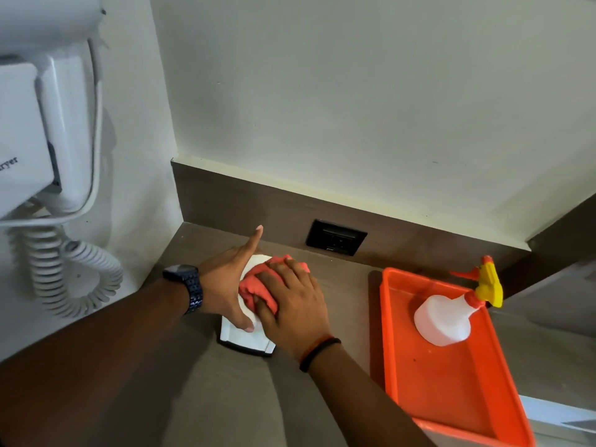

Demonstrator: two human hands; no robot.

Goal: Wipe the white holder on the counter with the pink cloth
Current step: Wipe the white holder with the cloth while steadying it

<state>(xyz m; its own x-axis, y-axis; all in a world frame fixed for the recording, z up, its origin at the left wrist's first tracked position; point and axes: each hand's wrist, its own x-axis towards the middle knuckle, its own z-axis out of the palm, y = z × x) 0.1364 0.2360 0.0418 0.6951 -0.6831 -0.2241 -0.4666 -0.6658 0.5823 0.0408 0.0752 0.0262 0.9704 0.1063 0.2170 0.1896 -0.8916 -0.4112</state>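
The white holder (245, 340) lies flat on the brown counter (206, 398) near the back left corner. A bunched pink cloth (254, 285) rests on top of it. My right hand (292, 304) presses down on the cloth, fingers closed over it. My left hand (225, 285), with a dark watch on the wrist, steadies the holder's left edge; its thumb lies on the near end and its forefinger points toward the wall. Most of the holder's top is hidden under the cloth and my hands.
An orange tray (451, 391) sits on the right with a white spray bottle (451, 317) lying in it. A black wall socket (335, 237) is behind the holder. A wall-mounted white hair dryer (48, 124) with coiled cord (74, 272) hangs at left.
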